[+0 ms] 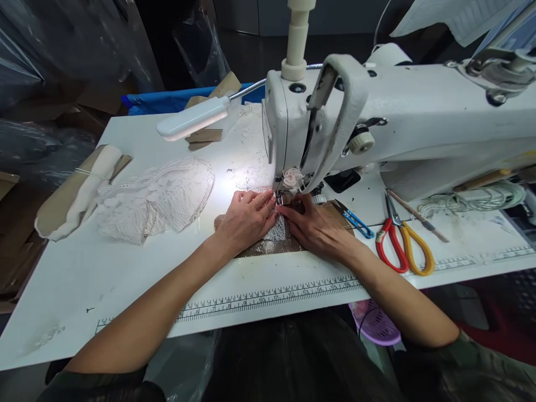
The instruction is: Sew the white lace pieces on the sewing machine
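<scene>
A strip of white lace (276, 230) lies under the presser foot (283, 196) of a white sewing machine (318, 111). My left hand (247, 216) is on the lace just left of the needle area, its fingers bent and pressed together against the fabric. From the other side my right hand (312, 226) grips the lace's edge, thumb and forefinger close to the foot. The fingertips of both hands almost meet there, and they partly cover the lace. A pale fabric rosette (292, 177) is on the machine head above. Brown tape (268, 249) covers the table beneath the hands.
Lace pieces (167, 192) and a cloth-wrapped cardboard roll (86, 187) lie left. A lamp (192, 118) lights the work. Blue thread snips (354, 219), red-and-yellow scissors (402, 240) and a thin stick (419, 215) lie right. A printed ruler (268, 296) follows the table's front edge.
</scene>
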Available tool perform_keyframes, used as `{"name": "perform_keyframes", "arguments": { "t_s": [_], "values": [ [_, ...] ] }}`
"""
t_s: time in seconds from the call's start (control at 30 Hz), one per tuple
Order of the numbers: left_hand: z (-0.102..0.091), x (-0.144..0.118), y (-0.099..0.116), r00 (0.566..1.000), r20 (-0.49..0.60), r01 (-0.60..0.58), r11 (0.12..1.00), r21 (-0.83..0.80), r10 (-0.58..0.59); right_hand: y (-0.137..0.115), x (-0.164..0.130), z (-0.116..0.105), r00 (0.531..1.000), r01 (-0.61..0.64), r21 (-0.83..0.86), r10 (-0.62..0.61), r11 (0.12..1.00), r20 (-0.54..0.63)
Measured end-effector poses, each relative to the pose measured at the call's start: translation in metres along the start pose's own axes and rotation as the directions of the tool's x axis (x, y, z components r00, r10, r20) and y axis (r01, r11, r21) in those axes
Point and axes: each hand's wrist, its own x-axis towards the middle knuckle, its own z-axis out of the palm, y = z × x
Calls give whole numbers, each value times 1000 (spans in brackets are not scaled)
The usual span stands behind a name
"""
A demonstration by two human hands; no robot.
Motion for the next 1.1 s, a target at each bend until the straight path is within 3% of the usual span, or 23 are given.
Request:
{"name": "perform_keyframes", "arguments": {
  "t_s": [0.27, 0.33, 0.47, 0.6, 0.77, 0.93, 1.1],
  "values": [
    [-2, 4, -5, 981, -169, 64, 985, -161, -91, 3, -4, 4, 999, -33, 53, 32, 998, 23],
    [-3, 13, -14, 977, -153, 129, 982, -137, -150, 2, -4, 4, 999, -30, 54, 30, 998, 15],
    [4, 35, -42, 984, 1, 179, 981, -73, -180, 0, -5, 6, 1000, -19, 44, 19, 999, -13],
    [11, 38, -57, 985, -92, 138, 985, -107, -148, 4, -7, 5, 996, -19, 133, 30, 991, -87],
    [-6, 14, -40, 983, -162, 69, 988, -137, -91, 14, -8, -1, 970, -123, 309, 180, 943, -164],
    [-20, -9, -15, 984, -67, -177, 926, -333, 164, 17, -6, -3, 962, -163, 330, 224, 930, -156],
    [-17, -14, -4, 982, -11, -177, 906, -385, 188, 17, -7, -2, 968, -159, 329, 213, 931, -134]
  ]
}}
